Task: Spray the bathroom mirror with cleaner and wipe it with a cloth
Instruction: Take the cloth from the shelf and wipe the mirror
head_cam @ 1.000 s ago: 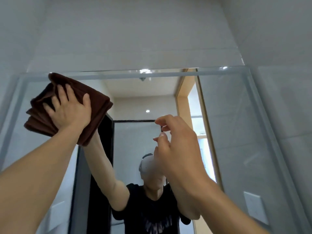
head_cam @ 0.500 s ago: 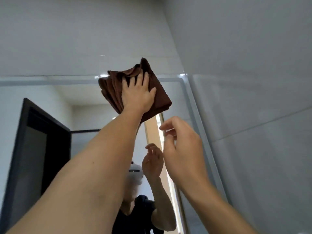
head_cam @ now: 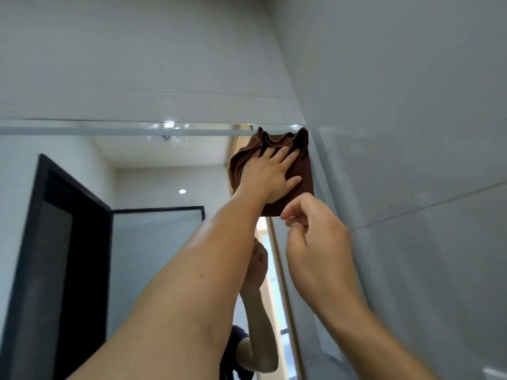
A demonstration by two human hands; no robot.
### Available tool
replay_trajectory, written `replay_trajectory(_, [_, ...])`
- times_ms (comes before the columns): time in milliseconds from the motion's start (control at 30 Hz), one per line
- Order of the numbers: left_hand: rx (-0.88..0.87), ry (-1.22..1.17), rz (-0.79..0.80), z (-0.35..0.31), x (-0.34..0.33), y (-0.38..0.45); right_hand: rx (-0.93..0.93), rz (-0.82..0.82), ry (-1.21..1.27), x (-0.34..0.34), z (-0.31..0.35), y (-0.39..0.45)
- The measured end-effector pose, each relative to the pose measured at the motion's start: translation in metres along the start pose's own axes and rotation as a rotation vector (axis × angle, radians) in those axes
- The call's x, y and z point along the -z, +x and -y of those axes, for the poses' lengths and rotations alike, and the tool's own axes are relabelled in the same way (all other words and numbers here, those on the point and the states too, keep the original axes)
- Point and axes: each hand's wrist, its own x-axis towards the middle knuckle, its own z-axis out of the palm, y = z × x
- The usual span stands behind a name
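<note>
No readable text, labels or numbers anywhere.

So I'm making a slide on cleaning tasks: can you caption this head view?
Left hand presses a brown cloth flat against the mirror's top right corner; right hand hovers empty.

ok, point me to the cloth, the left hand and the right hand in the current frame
brown cloth [head_cam: 304, 171]: head view, bare right part beside the fingers.
left hand [head_cam: 270, 174]: head view, back of the hand, fingers flat on the cloth.
right hand [head_cam: 315, 242]: head view, back of the hand, fingers loosely curled, holding nothing.
</note>
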Motion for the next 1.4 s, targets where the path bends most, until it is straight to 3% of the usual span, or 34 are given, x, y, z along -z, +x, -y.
replay_trajectory(367, [0.276,0.121,-0.051,0.220,0.058,-0.122,0.124,0.110,0.103,-0.116,0.119,-0.033])
replay_trajectory(567, [0.472,0.195,-0.093,0.339,0.089,-0.235,0.215,0.154,0.226,-0.203,0.201,-0.043])
replay_trajectory(800, [0.652,0.268,-0.111,0.436,0.113,-0.367,0.399,0.209,0.171,-0.277,0.285,-0.031])
replay_trajectory(1000, [0.637,0.292,-0.090,0.437,0.115,-0.373,0.482,0.250,0.082,-0.295,0.292,-0.024])
replay_trajectory(1133, [0.808,0.268,-0.113,0.422,0.106,-0.362,0.503,0.268,-0.031,-0.278,0.255,-0.011])
replay_trajectory(1267, [1.011,0.210,-0.153,0.381,0.092,-0.326,0.475,0.247,-0.126,-0.253,0.207,0.009])
replay_trajectory(1400, [0.944,0.173,-0.131,0.312,0.080,-0.261,0.415,0.213,-0.159,-0.220,0.159,0.029])
